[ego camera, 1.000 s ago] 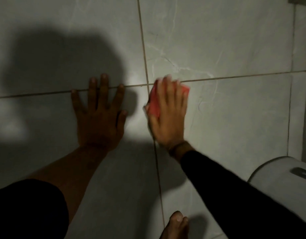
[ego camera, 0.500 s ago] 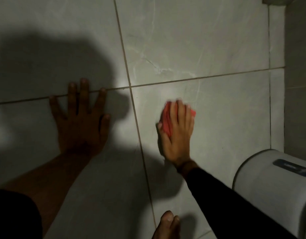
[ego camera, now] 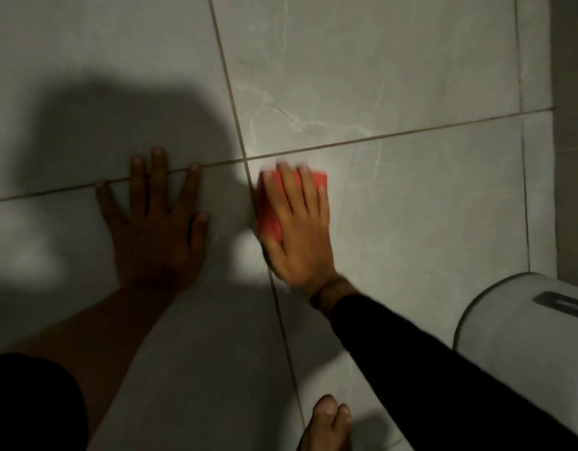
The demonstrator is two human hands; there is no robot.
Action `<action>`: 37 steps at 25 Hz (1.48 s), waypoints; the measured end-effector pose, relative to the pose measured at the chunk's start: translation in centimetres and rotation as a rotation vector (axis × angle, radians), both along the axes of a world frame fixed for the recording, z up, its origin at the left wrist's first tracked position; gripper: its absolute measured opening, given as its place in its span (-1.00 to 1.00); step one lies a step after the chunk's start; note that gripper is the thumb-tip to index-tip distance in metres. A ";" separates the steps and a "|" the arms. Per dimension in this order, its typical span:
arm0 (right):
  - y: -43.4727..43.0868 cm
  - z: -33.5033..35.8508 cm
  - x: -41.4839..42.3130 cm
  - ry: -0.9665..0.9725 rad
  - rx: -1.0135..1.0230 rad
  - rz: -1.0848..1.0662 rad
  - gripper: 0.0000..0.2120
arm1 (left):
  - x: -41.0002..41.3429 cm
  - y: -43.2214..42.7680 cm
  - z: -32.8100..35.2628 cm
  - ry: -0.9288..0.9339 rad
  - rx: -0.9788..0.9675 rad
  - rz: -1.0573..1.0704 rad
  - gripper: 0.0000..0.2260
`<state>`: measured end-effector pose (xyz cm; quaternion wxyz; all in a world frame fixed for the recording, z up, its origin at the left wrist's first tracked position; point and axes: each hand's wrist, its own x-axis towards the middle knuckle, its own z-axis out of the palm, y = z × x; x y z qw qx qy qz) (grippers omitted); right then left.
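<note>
My right hand lies flat with straight fingers on a red cloth, pressing it against the grey floor tile just right of a grout cross. The cloth shows at the hand's left side and past the fingertips. My left hand rests flat on the floor to the left, fingers spread, its fingertips on the horizontal grout line. It lies in shadow and holds nothing.
A white rounded container with a dark handle recess stands at the right edge. A wall rises at the far right. My bare toes show at the bottom. A large shadow covers the left tiles.
My right hand slid the red cloth down and right from the grout cross, then back up and left near it. My left hand stayed planted on the floor.
</note>
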<state>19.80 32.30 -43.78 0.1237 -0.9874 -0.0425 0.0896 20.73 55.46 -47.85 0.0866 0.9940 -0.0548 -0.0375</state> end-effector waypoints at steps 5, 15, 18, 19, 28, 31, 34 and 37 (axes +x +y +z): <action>-4.5 1.0 4.9 -0.011 -0.003 -0.386 -0.32 | 0.0 -0.2 0.2 0.008 0.007 -0.002 -0.38; -1.5 1.5 -7.4 0.092 -0.047 0.053 -0.33 | 0.1 0.0 0.4 0.033 -0.009 0.006 -0.37; -8.9 1.4 0.2 0.061 -0.099 -0.298 -0.36 | -0.1 0.0 0.2 0.019 -0.005 -0.009 -0.37; -9.9 1.2 4.0 0.005 -0.101 -0.417 -0.36 | -0.1 0.0 0.1 0.015 0.005 -0.002 -0.37; -1.8 0.9 -3.9 0.034 0.042 0.004 -0.27 | -0.1 -0.2 1.2 0.040 -0.019 0.011 -0.37; -4.6 0.3 4.2 -0.035 -0.023 -0.337 -0.34 | 0.0 -0.4 1.2 0.037 0.000 0.002 -0.37; 1.1 -0.6 8.6 -0.107 0.032 -0.229 -0.36 | 0.1 -0.3 0.9 0.021 0.022 -0.002 -0.38; 4.2 0.1 0.8 -0.098 0.157 0.103 -0.44 | 0.2 -0.3 1.4 0.060 0.033 -0.010 -0.40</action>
